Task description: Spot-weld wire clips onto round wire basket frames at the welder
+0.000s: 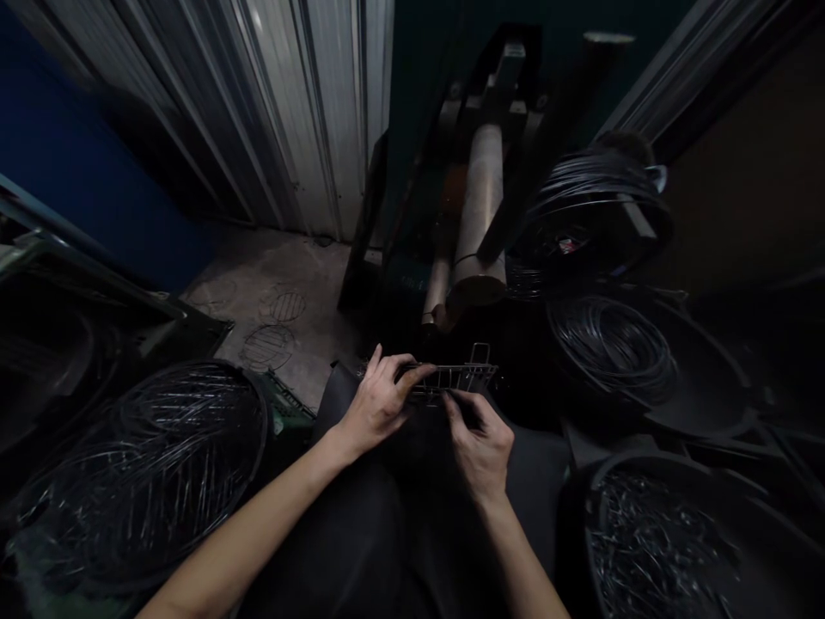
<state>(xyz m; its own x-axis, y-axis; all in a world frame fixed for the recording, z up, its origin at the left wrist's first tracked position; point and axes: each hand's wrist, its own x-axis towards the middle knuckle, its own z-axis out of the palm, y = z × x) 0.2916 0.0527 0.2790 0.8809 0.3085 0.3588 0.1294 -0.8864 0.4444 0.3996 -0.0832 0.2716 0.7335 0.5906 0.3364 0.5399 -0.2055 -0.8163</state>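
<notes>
A small wire rack (pixel 459 376) of thin metal bars, with a square wire loop standing up near its right end, is held low in front of the machine. My left hand (pixel 383 395) grips its left end, the fingers closed over the top bar. Close to the rack's near edge, my right hand (pixel 482 438) is closed in a pinch. Whatever lies between those fingertips is too small and dark to make out. Above both hands juts a thick metal cylinder (pixel 482 206), with a thinner rod (pixel 438 288) beside it.
At left, a round tub (pixel 263 421) holds many bent wires. Wire rings with crossbars (pixel 267 344) lie on the floor. Coiled wire (pixel 609 344) sits in a wide basin at right, below a wire spool (pixel 593 185). Small wire pieces (pixel 650 550) fill a nearer tub.
</notes>
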